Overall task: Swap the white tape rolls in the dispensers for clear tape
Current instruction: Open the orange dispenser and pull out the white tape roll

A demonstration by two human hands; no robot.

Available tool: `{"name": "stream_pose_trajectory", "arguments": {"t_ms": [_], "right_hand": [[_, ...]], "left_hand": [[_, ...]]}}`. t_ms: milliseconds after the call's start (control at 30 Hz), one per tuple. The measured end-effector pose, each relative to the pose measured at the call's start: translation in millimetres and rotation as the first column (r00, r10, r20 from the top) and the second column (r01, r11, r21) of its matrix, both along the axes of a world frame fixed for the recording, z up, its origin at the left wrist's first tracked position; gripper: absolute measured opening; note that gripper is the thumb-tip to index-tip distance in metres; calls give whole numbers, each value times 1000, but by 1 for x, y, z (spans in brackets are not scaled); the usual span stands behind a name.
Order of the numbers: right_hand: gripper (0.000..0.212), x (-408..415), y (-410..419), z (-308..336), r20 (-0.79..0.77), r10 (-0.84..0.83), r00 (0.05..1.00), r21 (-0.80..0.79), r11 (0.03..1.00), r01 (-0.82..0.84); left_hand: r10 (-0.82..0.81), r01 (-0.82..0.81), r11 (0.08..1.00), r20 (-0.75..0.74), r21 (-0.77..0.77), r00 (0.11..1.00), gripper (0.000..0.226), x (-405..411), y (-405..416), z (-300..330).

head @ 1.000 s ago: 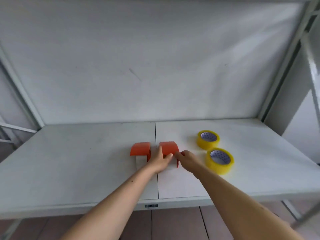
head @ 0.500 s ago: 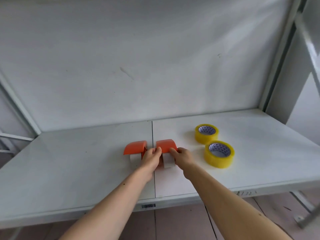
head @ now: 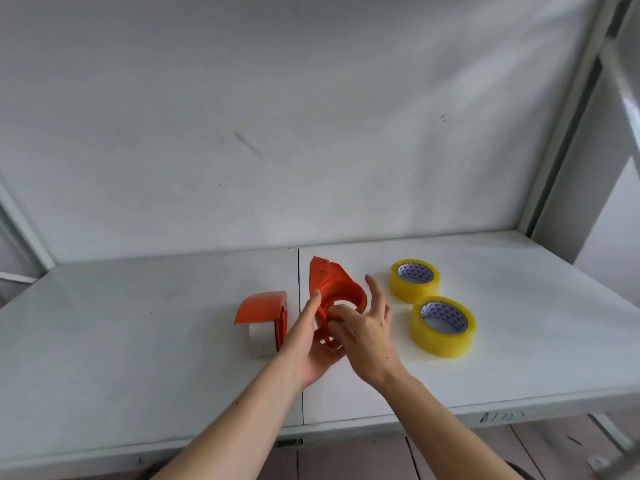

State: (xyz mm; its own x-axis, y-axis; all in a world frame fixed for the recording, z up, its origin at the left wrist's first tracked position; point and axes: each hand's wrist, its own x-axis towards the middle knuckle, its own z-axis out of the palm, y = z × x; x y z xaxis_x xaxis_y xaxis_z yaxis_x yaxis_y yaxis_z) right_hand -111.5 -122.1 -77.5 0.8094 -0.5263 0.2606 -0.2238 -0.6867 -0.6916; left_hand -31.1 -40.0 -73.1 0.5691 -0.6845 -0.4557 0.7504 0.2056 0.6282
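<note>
Between the two hands, an orange tape dispenser (head: 334, 292) is raised off the white shelf (head: 138, 341) and tilted on end. Left hand (head: 308, 344) cups and grips it from below, thumb on its side. Right hand (head: 367, 327) has fingers spread, fingertips at the white roll (head: 341, 304) in its centre; whether they pinch it is unclear. Just left of the left hand sits a second dispenser (head: 263, 310) with its white tape (head: 259, 339). Right of the right hand lie two yellowish clear rolls, near (head: 443, 327) and far (head: 415, 280).
</note>
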Motion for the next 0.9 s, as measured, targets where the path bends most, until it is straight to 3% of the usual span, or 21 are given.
{"name": "stream_pose_trajectory", "arguments": {"t_ms": [100, 200, 267, 367, 467, 700, 900], "right_hand": [[29, -4, -7, 3, 176, 93, 980, 131, 985, -117], [49, -4, -14, 15, 344, 41, 938, 348, 922, -168], [55, -2, -14, 25, 333, -65, 941, 553, 822, -139], [54, 2, -15, 31, 258, -151, 954, 670, 739, -65], [32, 4, -16, 38, 309, -148, 940, 695, 710, -116], [37, 10, -12, 41, 296, -189, 936, 742, 663, -101], [38, 10, -17, 47, 386, -247, 889, 736, 663, -136]], "left_hand": [[23, -27, 996, -53, -81, 998, 62, 0, -6, -4], [41, -62, 980, -110, -191, 993, 66, 7, -8, -10], [18, -45, 966, -106, -253, 994, 69, 9, -7, -8], [-30, 17, 955, -42, -295, 999, 61, 11, -12, -3], [-10, 8, 975, -12, -224, 1000, 52, 14, -18, -9], [-85, 74, 963, -33, -257, 996, 60, 17, -15, -13], [-46, 35, 940, -25, -339, 999, 43, 22, -10, -23]]}}
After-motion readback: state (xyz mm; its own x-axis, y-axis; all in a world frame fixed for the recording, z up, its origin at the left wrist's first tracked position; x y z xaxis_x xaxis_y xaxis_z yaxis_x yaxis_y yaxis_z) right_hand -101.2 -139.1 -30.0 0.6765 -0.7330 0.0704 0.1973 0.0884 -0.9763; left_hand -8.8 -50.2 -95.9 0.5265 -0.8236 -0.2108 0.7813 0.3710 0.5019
